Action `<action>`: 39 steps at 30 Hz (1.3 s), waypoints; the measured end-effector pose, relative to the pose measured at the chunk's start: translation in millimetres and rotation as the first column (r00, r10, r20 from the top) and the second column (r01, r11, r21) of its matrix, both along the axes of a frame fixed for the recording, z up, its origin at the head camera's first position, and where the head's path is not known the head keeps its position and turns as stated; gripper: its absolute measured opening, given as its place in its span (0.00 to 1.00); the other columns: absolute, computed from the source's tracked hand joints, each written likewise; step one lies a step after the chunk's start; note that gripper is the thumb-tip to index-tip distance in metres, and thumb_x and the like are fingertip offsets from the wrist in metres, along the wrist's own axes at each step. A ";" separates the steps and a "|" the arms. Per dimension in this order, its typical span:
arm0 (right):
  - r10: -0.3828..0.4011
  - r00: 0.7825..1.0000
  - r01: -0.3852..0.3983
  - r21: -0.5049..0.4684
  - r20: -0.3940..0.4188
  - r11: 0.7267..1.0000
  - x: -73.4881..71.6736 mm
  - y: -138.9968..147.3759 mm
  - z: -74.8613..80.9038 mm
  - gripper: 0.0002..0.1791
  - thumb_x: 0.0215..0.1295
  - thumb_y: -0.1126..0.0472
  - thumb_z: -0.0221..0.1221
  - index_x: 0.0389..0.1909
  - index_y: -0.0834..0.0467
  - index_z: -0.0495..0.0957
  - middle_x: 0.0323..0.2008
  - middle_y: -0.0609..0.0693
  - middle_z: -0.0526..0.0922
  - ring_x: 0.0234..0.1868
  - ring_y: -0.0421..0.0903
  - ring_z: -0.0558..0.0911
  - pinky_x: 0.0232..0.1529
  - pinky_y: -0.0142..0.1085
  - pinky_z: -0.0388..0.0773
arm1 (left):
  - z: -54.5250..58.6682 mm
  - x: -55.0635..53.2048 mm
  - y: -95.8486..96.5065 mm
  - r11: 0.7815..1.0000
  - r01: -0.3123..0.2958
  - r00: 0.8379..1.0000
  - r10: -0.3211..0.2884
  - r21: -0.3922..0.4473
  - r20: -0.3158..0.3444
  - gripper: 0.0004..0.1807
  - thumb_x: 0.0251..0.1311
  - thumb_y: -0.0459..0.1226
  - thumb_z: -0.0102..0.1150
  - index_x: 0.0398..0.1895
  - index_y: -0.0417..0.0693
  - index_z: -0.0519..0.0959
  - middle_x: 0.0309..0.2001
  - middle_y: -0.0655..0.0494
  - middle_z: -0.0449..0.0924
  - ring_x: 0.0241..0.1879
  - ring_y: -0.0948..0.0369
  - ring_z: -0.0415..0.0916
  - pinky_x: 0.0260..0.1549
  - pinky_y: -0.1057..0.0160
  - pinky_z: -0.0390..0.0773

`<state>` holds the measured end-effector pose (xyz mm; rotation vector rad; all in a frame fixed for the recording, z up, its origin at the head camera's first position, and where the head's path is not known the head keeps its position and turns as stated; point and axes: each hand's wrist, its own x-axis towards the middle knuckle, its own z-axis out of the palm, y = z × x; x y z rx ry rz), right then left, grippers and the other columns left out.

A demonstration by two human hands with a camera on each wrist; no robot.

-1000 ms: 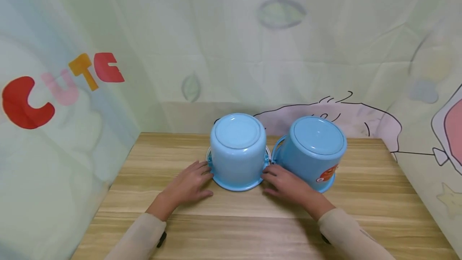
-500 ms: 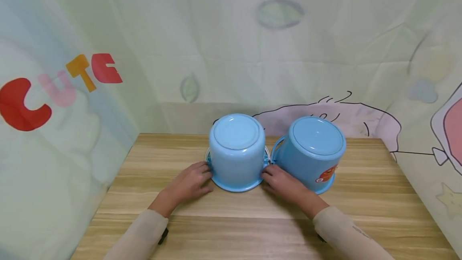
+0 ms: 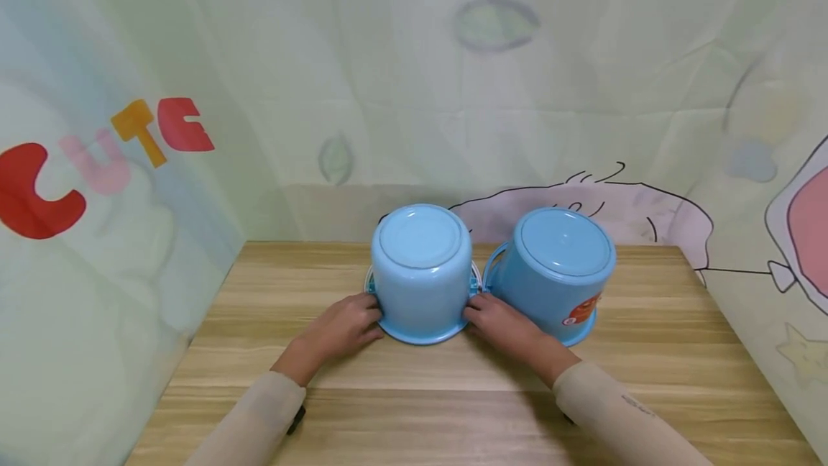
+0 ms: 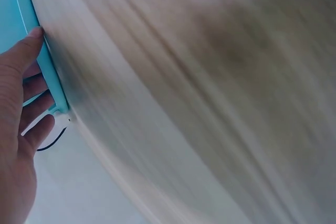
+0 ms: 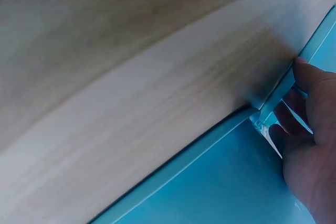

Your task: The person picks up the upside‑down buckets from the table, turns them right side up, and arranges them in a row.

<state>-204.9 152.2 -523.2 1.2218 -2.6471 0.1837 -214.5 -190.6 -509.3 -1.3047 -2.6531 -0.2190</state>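
Two light blue plastic buckets stand upside down side by side near the far edge of the table. My left hand (image 3: 346, 323) grips the lower left of the left bucket (image 3: 423, 286), and my right hand (image 3: 507, 328) holds its opposite side, close against the right bucket (image 3: 546, 286). In the left wrist view, the thumb of the left hand (image 4: 13, 124) presses the bucket's rim (image 4: 50, 74) while the other fingers curl behind it. The right wrist view has the right hand (image 5: 317, 145) pinching the rim (image 5: 320, 38), beside the second bucket's wall (image 5: 210, 182).
The wood-grain table (image 3: 414, 412) extends in front of the buckets and to both sides. A printed curtain (image 3: 401, 78) hangs behind and around it. An orange-red sticker (image 3: 583, 309) marks the right bucket, and its handle (image 3: 493, 268) lies between the two buckets.
Both thumbs have drawn in from the table to the left bucket's rim, so the hands now hold it. The buckets keep their places on the table; the view has shifted slightly.
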 end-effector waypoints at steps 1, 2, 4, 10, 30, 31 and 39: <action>-0.001 1.000 0.001 0.003 0.000 1.000 -0.3 -0.4 0.1 0.06 0.67 0.60 0.68 0.41 0.55 0.82 0.42 0.49 0.81 0.44 0.46 0.81 0.47 0.38 0.82 | 0.4 0.2 0.5 1.000 -0.004 1.000 0.004 0.001 0.011 0.12 0.61 0.43 0.73 0.29 0.47 0.82 0.34 0.57 0.77 0.33 0.62 0.72 0.34 0.62 0.79; -0.003 1.000 0.003 0.006 0.002 1.000 -0.4 -0.7 0.1 0.06 0.68 0.59 0.68 0.41 0.55 0.82 0.42 0.49 0.81 0.43 0.46 0.81 0.46 0.38 0.81 | 0.7 0.5 1.0 1.000 -0.009 1.000 0.009 -0.002 0.019 0.11 0.62 0.43 0.73 0.29 0.47 0.82 0.34 0.58 0.77 0.33 0.63 0.72 0.34 0.63 0.79; -0.010 1.000 0.010 0.009 0.005 1.000 -1.0 -1.7 0.0 0.05 0.69 0.60 0.67 0.41 0.54 0.82 0.42 0.49 0.81 0.43 0.46 0.80 0.46 0.37 0.81 | 1.8 1.0 2.5 1.000 -0.022 0.999 0.022 -0.004 0.034 0.12 0.62 0.44 0.72 0.28 0.48 0.82 0.33 0.58 0.77 0.32 0.63 0.72 0.33 0.63 0.79; -0.025 0.999 0.026 0.019 -0.026 0.999 -2.0 -5.4 0.5 0.03 0.69 0.60 0.66 0.39 0.54 0.82 0.39 0.47 0.80 0.40 0.44 0.79 0.43 0.36 0.80 | 4.9 0.6 5.4 0.999 -0.051 0.997 0.051 -0.008 0.051 0.12 0.60 0.43 0.73 0.26 0.49 0.82 0.32 0.59 0.79 0.31 0.64 0.74 0.32 0.64 0.79; -0.041 0.999 0.041 0.023 -0.001 0.999 -2.7 -6.5 0.8 0.02 0.71 0.61 0.65 0.41 0.54 0.82 0.40 0.47 0.81 0.41 0.43 0.79 0.44 0.36 0.81 | 0.2 -1.2 6.9 0.999 -0.040 0.998 0.039 0.023 0.058 0.09 0.60 0.41 0.74 0.29 0.46 0.84 0.37 0.56 0.83 0.38 0.60 0.79 0.40 0.60 0.83; -0.042 0.999 0.042 0.022 0.003 0.999 -2.7 -6.5 1.0 0.03 0.71 0.60 0.65 0.41 0.54 0.82 0.41 0.47 0.81 0.41 0.43 0.79 0.45 0.36 0.81 | -0.2 -1.4 6.9 0.999 -0.040 0.998 0.039 0.023 0.058 0.10 0.60 0.41 0.74 0.29 0.46 0.84 0.37 0.56 0.82 0.38 0.60 0.78 0.40 0.60 0.83; -0.042 0.999 0.042 0.021 0.006 0.999 -1.8 -6.4 0.8 0.02 0.72 0.60 0.64 0.41 0.54 0.82 0.42 0.47 0.80 0.43 0.44 0.79 0.46 0.37 0.81 | -0.4 -0.7 6.2 0.999 -0.029 0.998 0.028 0.025 0.063 0.10 0.59 0.42 0.74 0.29 0.47 0.83 0.37 0.56 0.81 0.37 0.61 0.75 0.39 0.61 0.81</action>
